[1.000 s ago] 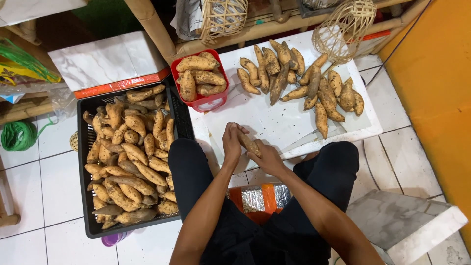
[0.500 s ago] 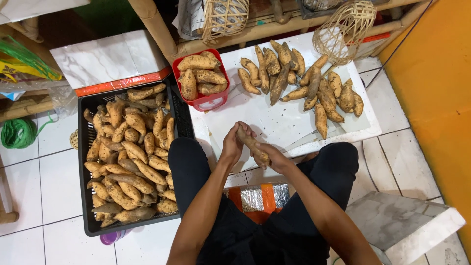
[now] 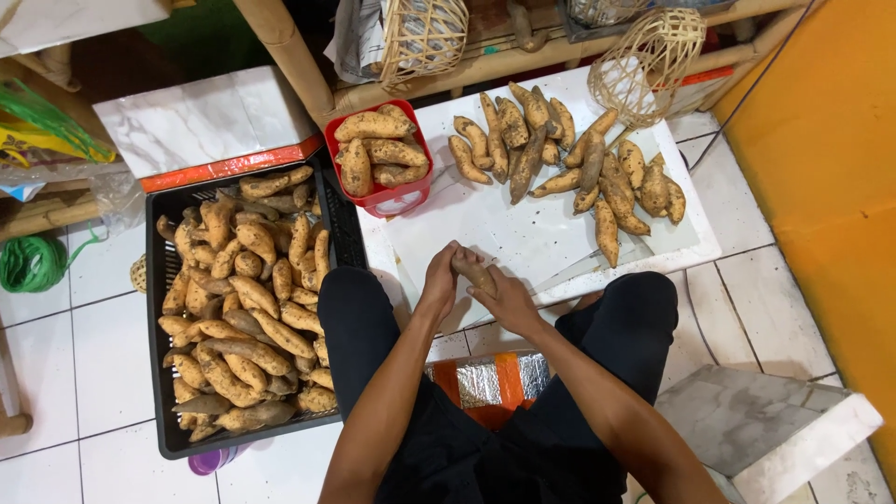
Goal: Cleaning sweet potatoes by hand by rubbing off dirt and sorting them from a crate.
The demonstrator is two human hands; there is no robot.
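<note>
My left hand (image 3: 439,283) and my right hand (image 3: 505,301) meet over the near edge of a white board (image 3: 523,233), both wrapped around one brown sweet potato (image 3: 476,273). A black crate (image 3: 161,373) heaped with sweet potatoes (image 3: 245,308) lies on the floor at my left knee. A red tub (image 3: 397,198) with several sweet potatoes stands at the board's far left corner. A loose pile of sweet potatoes (image 3: 569,159) covers the board's far side.
A marble-topped box (image 3: 201,121) stands beyond the crate. Two wicker baskets (image 3: 649,65) rest by a bamboo shelf (image 3: 523,61) at the back. A stone block (image 3: 765,420) lies by my right leg, an orange wall (image 3: 831,187) on the right, green twine (image 3: 33,263) far left.
My hands have lifted the sweet potato slightly off the board and turned it between them. My left hand now closes over its top end.
</note>
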